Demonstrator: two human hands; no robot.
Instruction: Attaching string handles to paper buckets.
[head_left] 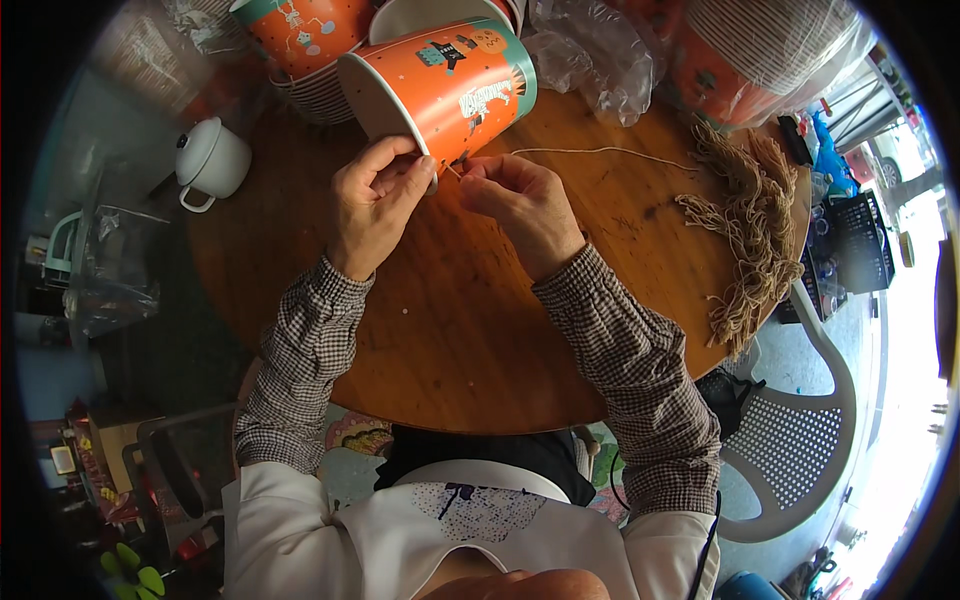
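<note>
An orange and teal paper bucket [450,85] with printed cartoon figures lies tilted on its side at the far part of the table, its white-rimmed mouth facing left. My left hand [375,205] is closed on the near part of its rim, thumb and fingers pinching the edge. Close beside it, my right hand [520,205] pinches a thin beige string [610,149] against the bucket's side, near the rim. From there the string trails right across the table toward a bundle of beige cords [745,225]. The fingertips hide where string and bucket meet.
Behind the bucket stand stacked orange buckets [300,45] and crumpled clear plastic [590,60]. More stacked buckets in plastic [750,55] are at the far right. A white lidded pot [213,158] sits at left. Right of the round wooden table [470,330] is a grey chair [790,450].
</note>
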